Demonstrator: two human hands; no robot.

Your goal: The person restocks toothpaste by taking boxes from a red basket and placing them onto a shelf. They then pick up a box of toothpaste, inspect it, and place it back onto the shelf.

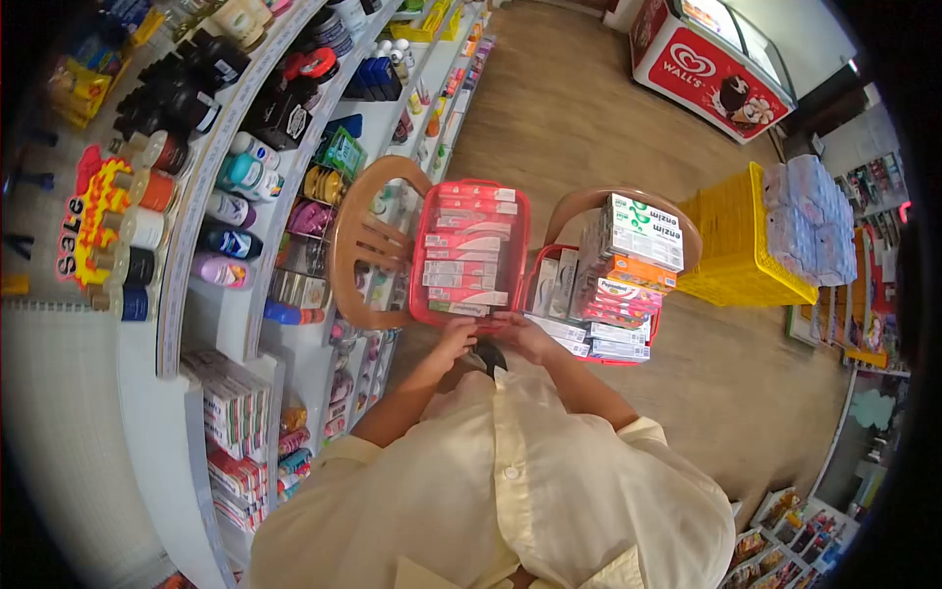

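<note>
A red plastic basket (pixel 522 236) sits on a brown chair in front of me, with a column of red-and-white toothpaste boxes (pixel 469 241) lying inside. My left hand (pixel 457 340) is at the basket's near rim, fingers curled against it. Close beside it, my right hand (pixel 524 336) grips the same rim from the right. Between my wrists is a dark object (pixel 489 356) that I cannot make out. To the right, a second red basket (pixel 652 332) holds a tall stack of toothpaste boxes, with green-and-white Enzim boxes (pixel 645 232) on top.
Shelves of bottles and toiletries (pixel 228 236) curve along my left. The brown chair (pixel 368 245) stands against them; another chair (pixel 569 204) is behind the second basket. A yellow crate (pixel 731 236) with wrapped packs (pixel 810 221) stands right. A red ice-cream freezer (pixel 711 74) is farther back.
</note>
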